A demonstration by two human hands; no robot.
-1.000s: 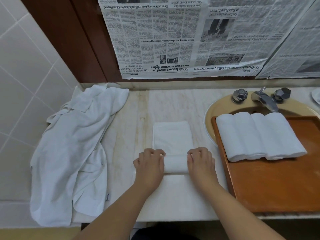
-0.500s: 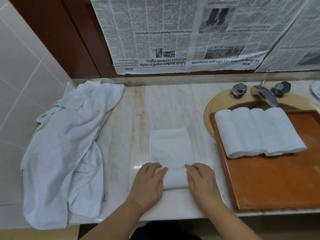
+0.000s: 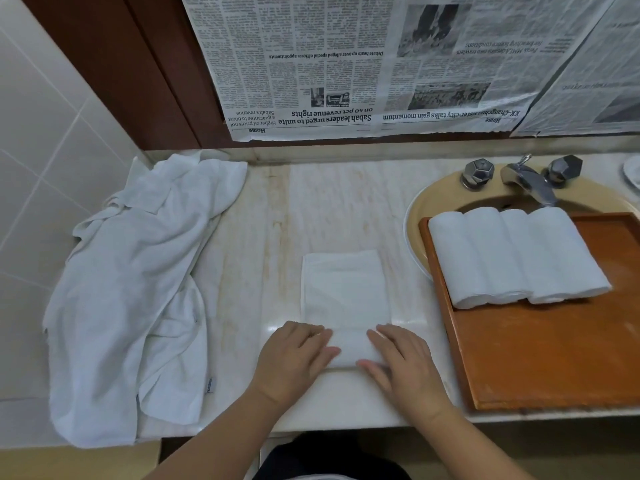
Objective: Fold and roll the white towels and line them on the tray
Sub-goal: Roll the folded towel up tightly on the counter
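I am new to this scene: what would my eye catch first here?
Both hands, left hand and right hand, press a half-rolled white towel at the counter's near edge. Rolled towels lie side by side on the wooden tray over the sink, right.

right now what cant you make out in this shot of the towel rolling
Head view only:
- Ends of the towel roll: covered by the left hand and right hand.
- Sink basin: mostly hidden under the wooden tray.
- Exact count of rolled towels on the tray: their seams blur together.
- White dish: cut off by the right edge.
- Label on the crumpled towels: too small to read.
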